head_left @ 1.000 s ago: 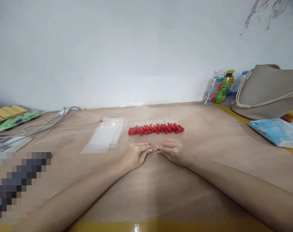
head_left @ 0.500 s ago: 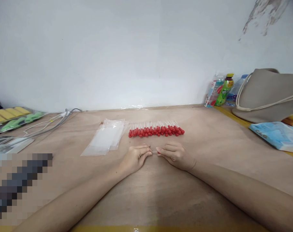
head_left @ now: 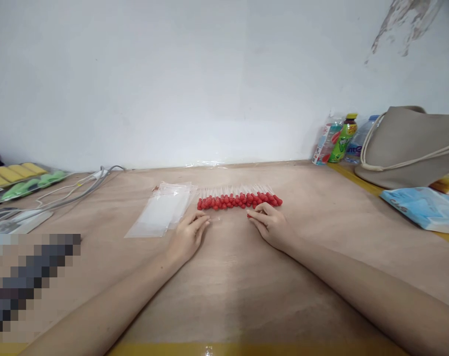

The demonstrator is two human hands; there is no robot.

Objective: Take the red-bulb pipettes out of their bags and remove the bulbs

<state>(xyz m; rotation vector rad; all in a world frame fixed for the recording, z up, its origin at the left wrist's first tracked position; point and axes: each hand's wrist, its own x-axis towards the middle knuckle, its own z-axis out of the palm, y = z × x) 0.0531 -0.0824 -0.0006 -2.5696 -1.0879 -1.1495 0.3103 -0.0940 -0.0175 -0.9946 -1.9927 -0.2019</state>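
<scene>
Half a second ago both hands met just in front of the row [head_left: 239, 200] of red-capped droppers, pinching one small piece between their fingertips. Now they have parted and slid up toward the row. The left hand [head_left: 189, 235] lies near the row's left end, fingers stretched out flat and loose, gripping nothing. A faint clear tube [head_left: 214, 218] seems to lie on the table [head_left: 239, 287] just off its fingertips, though the view is too soft to be sure. The right hand [head_left: 269, 225] sits just in front of the row's right half, its fingertips at a lone red bulb [head_left: 249, 215]. Whether they pinch it or only touch it, I cannot tell. The shared two-handed hold is over. The clear bags [head_left: 161, 213] stay untouched, left of the row.
</scene>
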